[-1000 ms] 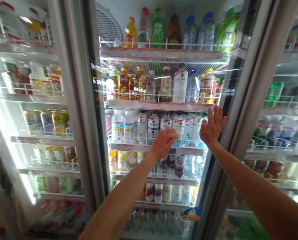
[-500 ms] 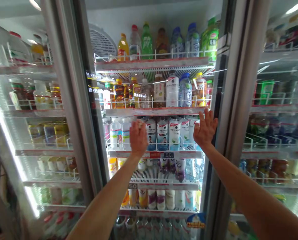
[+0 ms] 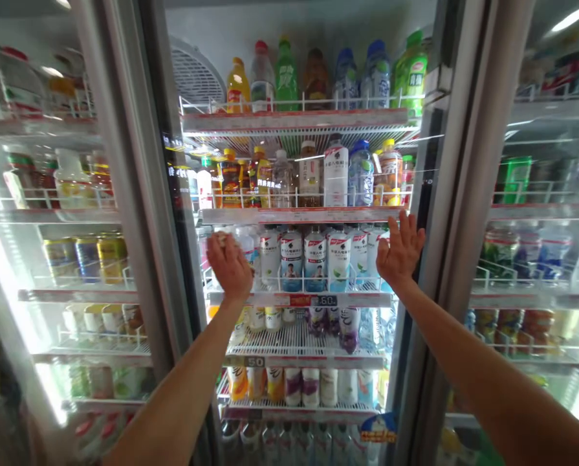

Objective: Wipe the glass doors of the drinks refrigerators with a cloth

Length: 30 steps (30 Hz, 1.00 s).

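Note:
In the head view, my left hand (image 3: 229, 264) is raised at the left part of the middle cooler door, its back toward me. A crumpled, pale brown piece that looks like a cloth (image 3: 222, 240) shows at its fingertips, mostly hidden under the palm. My right hand (image 3: 400, 251) is flat with its fingers apart at the right side of the glass, close to the metal door frame (image 3: 457, 213). Between the hands, behind the glass, stand white-and-blue bottles (image 3: 315, 260) on a wire shelf. Reflected lettering shows on the glass.
More drinks fill the shelves above and below, such as green bottles (image 3: 286, 74) and purple-capped bottles (image 3: 349, 330). A second metal frame (image 3: 131, 194) runs down the left. Neighbouring cooler sections hold cans (image 3: 112, 259) and bottles. A blue sticker (image 3: 379, 427) sits low on the door.
My left hand has swept left across the glass, uncovering bottles behind it. My right hand has stayed in about the same place.

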{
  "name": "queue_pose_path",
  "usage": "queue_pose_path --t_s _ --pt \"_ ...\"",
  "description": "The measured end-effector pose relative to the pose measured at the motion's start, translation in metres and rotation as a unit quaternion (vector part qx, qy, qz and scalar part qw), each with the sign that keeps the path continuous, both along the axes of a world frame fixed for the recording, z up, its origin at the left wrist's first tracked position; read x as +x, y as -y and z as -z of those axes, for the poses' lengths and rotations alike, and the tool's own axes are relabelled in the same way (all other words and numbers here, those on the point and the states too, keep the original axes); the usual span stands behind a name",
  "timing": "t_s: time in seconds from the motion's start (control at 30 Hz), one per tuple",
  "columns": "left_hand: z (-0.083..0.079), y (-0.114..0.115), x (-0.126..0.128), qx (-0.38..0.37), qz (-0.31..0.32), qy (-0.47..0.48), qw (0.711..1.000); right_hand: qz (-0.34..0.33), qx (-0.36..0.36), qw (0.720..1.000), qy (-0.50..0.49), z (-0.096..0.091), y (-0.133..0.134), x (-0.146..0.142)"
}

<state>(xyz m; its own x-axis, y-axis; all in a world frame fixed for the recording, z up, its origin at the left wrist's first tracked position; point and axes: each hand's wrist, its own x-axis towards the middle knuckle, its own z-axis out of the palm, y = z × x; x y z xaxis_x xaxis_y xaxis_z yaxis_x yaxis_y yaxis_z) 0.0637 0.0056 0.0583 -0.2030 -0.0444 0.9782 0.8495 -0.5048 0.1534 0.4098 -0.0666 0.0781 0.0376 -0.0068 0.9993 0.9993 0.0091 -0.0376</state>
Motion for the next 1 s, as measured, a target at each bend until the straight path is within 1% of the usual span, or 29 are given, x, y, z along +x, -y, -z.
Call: queue_pose_path --t_s 0.03,0.1,0.13,0.17,0.2,0.23,0.27,0.3,0.33,0.43,0.47,0.5,0.53,0.57,0.6,0.67,0.73,0.77,0.8,0.83,0.87,0.9,0.93,1.0 --pt "0.002 0.003 0.016 0.015 0.007 -0.036 0.999 -0.001 0.001 1.0 0.0 0.0 0.0 0.0" --pt "0.009 0.015 0.062 0.046 0.027 -0.155 0.986 -0.004 0.004 1.0 0.001 0.001 -0.001 0.001" --pt "0.014 0.021 0.086 0.059 0.038 -0.225 0.972 -0.004 0.005 1.0 0.003 0.001 -0.001 0.001" --pt "0.019 0.027 0.107 0.074 0.049 -0.302 0.949 -0.003 0.005 1.0 0.005 0.001 -0.001 0.002" --pt "0.024 0.033 0.122 0.086 0.058 -0.37 0.923 -0.001 0.004 1.0 0.006 0.001 -0.001 0.002" --pt "0.028 0.037 0.13 0.096 0.066 -0.42 0.9 0.002 0.003 1.0 0.007 0.001 0.0 0.003" --pt "0.031 0.039 0.13 0.1 0.069 -0.446 0.887 0.006 0.001 1.0 0.007 0.001 0.0 0.003" --pt "0.032 0.039 0.121 0.097 0.067 -0.445 0.888 0.009 -0.001 1.0 0.008 0.0 0.0 0.003" --pt "0.031 0.036 0.105 0.087 0.059 -0.416 0.903 0.013 -0.003 1.0 0.006 0.0 0.001 0.003" --pt "0.02 0.019 0.034 0.039 0.016 -0.245 0.969 0.025 -0.01 1.0 -0.002 0.0 0.001 0.001" --pt "0.016 0.013 0.012 0.022 0.006 -0.181 0.983 0.027 -0.011 1.0 -0.003 0.0 0.001 0.0" --pt "0.013 0.008 -0.003 0.007 0.003 -0.121 0.993 0.028 -0.011 1.0 -0.004 0.0 0.001 -0.001" --pt "0.011 0.006 -0.009 -0.002 0.008 -0.08 0.997 0.029 -0.01 1.0 -0.003 0.0 0.001 -0.001" --pt "0.011 0.006 -0.008 -0.004 0.019 -0.064 0.998 0.028 -0.008 1.0 -0.002 0.0 0.001 -0.001" --pt "0.013 0.007 0.003 0.0 0.035 -0.072 0.997 0.027 -0.006 1.0 -0.001 0.0 0.001 -0.001" --pt "0.021 0.015 0.038 0.02 0.065 -0.148 0.987 0.023 -0.003 1.0 -0.001 0.0 0.001 -0.001" --pt "0.028 0.024 0.074 0.033 0.072 -0.237 0.968 0.019 -0.004 1.0 0.001 0.0 0.001 0.001" --pt "0.031 0.027 0.083 0.034 0.069 -0.272 0.959 0.019 -0.005 1.0 0.002 0.0 0.001 0.001" --pt "0.033 0.028 0.084 0.032 0.064 -0.298 0.952 0.019 -0.007 1.0 0.002 0.0 0.001 0.002" --pt "0.033 0.028 0.076 0.029 0.058 -0.313 0.948 0.02 -0.008 1.0 0.001 0.0 0.001 0.002" --pt "0.033 0.026 0.061 0.027 0.049 -0.311 0.949 0.021 -0.01 1.0 -0.002 0.0 0.001 0.002" --pt "0.032 0.022 0.04 0.024 0.038 -0.291 0.956 0.022 -0.011 1.0 -0.006 0.0 0.0 0.002" --pt "0.03 0.018 0.016 0.019 0.024 -0.252 0.967 0.023 -0.012 1.0 -0.01 0.0 0.0 0.002" --pt "0.027 0.008 -0.025 -0.006 -0.009 -0.12 0.993 0.025 -0.008 1.0 -0.014 0.0 -0.001 0.001"
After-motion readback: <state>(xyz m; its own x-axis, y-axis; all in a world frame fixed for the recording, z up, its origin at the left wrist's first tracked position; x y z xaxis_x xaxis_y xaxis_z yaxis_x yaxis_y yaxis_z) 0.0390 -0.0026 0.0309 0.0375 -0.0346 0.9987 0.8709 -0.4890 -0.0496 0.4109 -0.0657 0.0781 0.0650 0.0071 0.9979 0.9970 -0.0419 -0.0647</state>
